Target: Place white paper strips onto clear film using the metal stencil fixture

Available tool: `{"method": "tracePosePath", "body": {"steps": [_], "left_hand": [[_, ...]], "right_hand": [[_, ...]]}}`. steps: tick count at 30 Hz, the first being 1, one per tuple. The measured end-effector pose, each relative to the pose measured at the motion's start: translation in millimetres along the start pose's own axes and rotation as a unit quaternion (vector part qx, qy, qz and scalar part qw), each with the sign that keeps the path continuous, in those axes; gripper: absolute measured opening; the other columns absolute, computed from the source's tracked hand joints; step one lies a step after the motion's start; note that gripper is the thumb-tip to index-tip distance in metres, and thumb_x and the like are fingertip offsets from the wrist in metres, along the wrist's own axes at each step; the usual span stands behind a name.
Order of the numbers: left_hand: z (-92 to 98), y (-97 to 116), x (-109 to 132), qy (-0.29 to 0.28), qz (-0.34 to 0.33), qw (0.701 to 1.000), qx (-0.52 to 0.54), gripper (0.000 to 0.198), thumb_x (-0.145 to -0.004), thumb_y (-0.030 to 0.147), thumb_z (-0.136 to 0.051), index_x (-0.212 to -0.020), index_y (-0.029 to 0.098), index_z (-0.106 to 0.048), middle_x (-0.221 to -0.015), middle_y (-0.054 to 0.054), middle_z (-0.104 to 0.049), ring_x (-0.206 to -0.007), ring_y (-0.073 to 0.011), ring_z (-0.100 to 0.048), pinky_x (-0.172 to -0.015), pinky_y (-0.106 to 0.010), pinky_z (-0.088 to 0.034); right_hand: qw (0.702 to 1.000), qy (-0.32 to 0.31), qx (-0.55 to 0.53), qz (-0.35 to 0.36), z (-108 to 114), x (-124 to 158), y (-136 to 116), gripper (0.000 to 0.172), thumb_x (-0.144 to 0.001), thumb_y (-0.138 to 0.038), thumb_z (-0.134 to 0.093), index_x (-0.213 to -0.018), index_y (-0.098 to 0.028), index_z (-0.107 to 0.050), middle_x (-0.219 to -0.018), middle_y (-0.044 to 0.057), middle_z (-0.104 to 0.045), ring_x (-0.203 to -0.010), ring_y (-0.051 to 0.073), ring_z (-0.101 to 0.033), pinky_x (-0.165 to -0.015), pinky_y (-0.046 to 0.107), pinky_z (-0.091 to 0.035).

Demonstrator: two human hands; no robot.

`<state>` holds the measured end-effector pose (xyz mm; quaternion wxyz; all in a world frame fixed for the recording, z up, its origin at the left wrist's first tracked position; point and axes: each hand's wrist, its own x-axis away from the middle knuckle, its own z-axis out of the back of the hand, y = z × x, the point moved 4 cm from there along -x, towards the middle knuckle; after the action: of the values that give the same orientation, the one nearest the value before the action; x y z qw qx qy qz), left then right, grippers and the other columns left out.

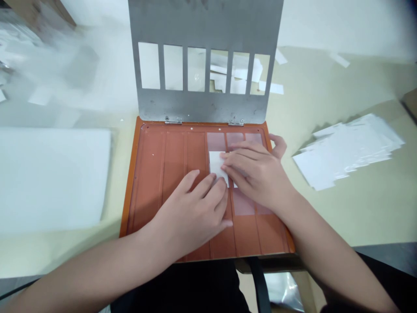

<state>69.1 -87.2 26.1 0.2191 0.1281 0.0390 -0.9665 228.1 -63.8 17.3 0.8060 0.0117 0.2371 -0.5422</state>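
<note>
1. I view a pale table (325, 226), orange tray (148, 182) atop.
2. Left hand (195, 213) (spread) and right hand (260, 174) (grip indeterminate) touch and partly cover the white card (215, 161).
3. Beyond hands: raised metal plate (205, 24); rightward: card pile (348, 148).

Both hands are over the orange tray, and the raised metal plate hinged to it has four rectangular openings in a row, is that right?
Not quite: the head view shows six rectangular openings in the raised metal plate, not four. The left hand and right hand are indeed over the orange tray.
</note>
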Motion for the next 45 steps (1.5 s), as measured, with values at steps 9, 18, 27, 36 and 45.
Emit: {"method": "tracePosePath", "body": {"steps": [9,18,27,36,45], "left_hand": [[-0.2,-1.6,-0.2,-0.001,0.002,1.000,0.011,0.043,-0.099,0.043,-0.055,-0.119,0.006,-0.068,-0.122,-0.010,-0.072,-0.113,-0.0261,-0.065,-0.099,-0.046,-0.044],[0.8,-2.7,-1.4,-0.015,0.009,0.999,0.031,0.042,-0.099,0.045,-0.056,-0.115,0.008,-0.069,-0.121,-0.009,-0.072,-0.112,-0.0251,-0.065,-0.098,-0.043,-0.041],[-1.5,-3.8,-3.2,-0.014,0.010,0.999,0.035,0.043,-0.098,0.045,-0.059,-0.115,0.007,-0.068,-0.120,-0.010,-0.071,-0.112,-0.0255,-0.065,-0.092,-0.042,-0.039],[-0.5,-2.7,-1.8,-0.009,0.011,1.000,0.023,0.043,-0.097,0.046,-0.060,-0.114,0.008,-0.068,-0.119,-0.009,-0.071,-0.113,-0.0257,-0.064,-0.094,-0.044,-0.038],[-2.8,-1.2,0.0,-0.014,0.010,1.000,0.016,0.041,-0.099,0.045,-0.056,-0.114,0.009,-0.068,-0.120,-0.010,-0.070,-0.114,-0.0252,-0.063,-0.094,-0.045,-0.040]], "right_hand": [[1.000,0.004,-0.001,-0.002,-0.8,0.1,0.3,0.015,-0.097,-0.021,-0.056,-0.092,-0.024,-0.069,-0.091,-0.002,-0.079,-0.103,0.023,-0.071,-0.109,0.051,-0.015],[1.000,0.006,-0.002,-0.002,-0.1,-0.5,0.8,0.012,-0.096,-0.021,-0.057,-0.089,-0.024,-0.067,-0.089,-0.002,-0.078,-0.102,0.024,-0.071,-0.110,0.051,-0.015],[1.000,0.007,-0.001,-0.004,0.4,-1.8,0.2,0.013,-0.094,-0.019,-0.058,-0.082,-0.023,-0.063,-0.085,-0.003,-0.077,-0.098,0.023,-0.071,-0.110,0.050,-0.016],[1.000,0.004,-0.011,-0.008,-0.5,-1.8,1.6,0.015,-0.095,-0.021,-0.056,-0.084,-0.024,-0.065,-0.090,-0.002,-0.078,-0.102,0.025,-0.071,-0.109,0.051,-0.016],[1.000,-0.003,-0.009,-0.017,-2.4,0.2,4.2,0.014,-0.095,-0.022,-0.056,-0.087,-0.025,-0.067,-0.091,-0.004,-0.079,-0.103,0.022,-0.070,-0.110,0.049,-0.015]]}}
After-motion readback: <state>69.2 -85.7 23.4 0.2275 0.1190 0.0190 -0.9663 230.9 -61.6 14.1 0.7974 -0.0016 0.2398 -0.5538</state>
